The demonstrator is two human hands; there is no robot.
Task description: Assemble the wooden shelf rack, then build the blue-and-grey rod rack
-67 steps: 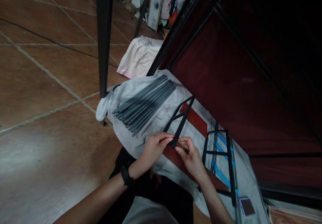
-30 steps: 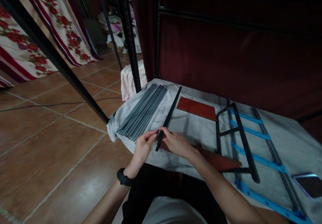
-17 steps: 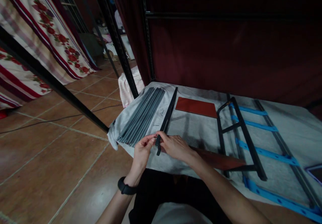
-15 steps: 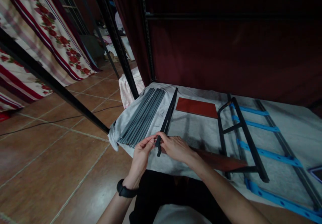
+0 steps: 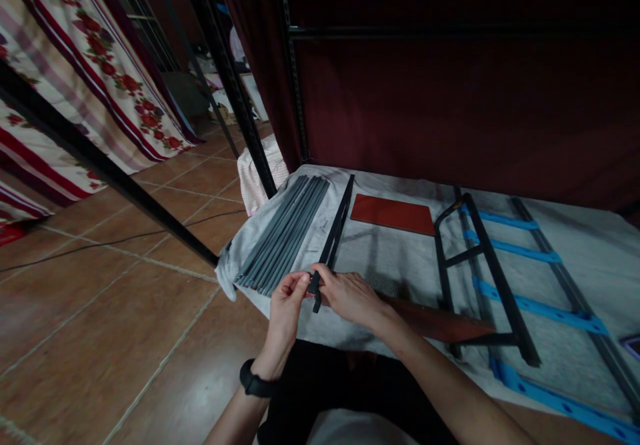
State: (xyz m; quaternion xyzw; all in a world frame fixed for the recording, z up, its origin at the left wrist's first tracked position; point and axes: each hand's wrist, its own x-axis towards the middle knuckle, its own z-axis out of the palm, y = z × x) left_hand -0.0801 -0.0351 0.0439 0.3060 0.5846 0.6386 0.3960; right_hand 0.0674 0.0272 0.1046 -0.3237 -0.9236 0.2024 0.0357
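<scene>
Black frame (image 5: 335, 231) between both hands (image 5: 350, 295), far end beyond them.

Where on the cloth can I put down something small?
Bare cloth shows between the red board, right hand and unheld frame, also right of the blue strips. It is crowded around the grey rods, held frame and left hand.

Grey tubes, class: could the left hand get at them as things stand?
Probably yes: the grey tubes lie uncovered, their near ends close to the left hand, though it is occupied at the black frame.
</scene>
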